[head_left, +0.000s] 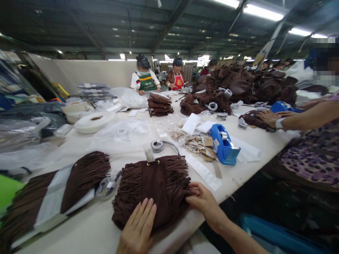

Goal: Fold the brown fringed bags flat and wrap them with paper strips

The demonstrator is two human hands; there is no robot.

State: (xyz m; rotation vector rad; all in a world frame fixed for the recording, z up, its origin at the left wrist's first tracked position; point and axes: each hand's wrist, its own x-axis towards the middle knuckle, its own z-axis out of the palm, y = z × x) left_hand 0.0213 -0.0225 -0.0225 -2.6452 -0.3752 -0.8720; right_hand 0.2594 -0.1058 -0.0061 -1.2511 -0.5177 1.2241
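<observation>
A dark brown fringed bag (153, 183) lies flat on the white table in front of me. My left hand (139, 224) rests on its lower left part, palm down with the fingers stretched out. At the bag's right edge, the fingers of my right hand (203, 203) are curled against the fringe strands and appear to pinch some of them. A wrapped strap coil (157, 145) sits just behind the bag. To the left lies another brown fringed bag (87, 178) with a white paper band (54, 194) across it.
A blue tape dispenser (225, 144) stands right of centre beside a heap of tan hang tags (198, 144). Behind are a white roll (94, 121), clear plastic bags (122, 135) and a large pile of brown bags (238, 84). A co-worker's hands (268, 116) work at the right.
</observation>
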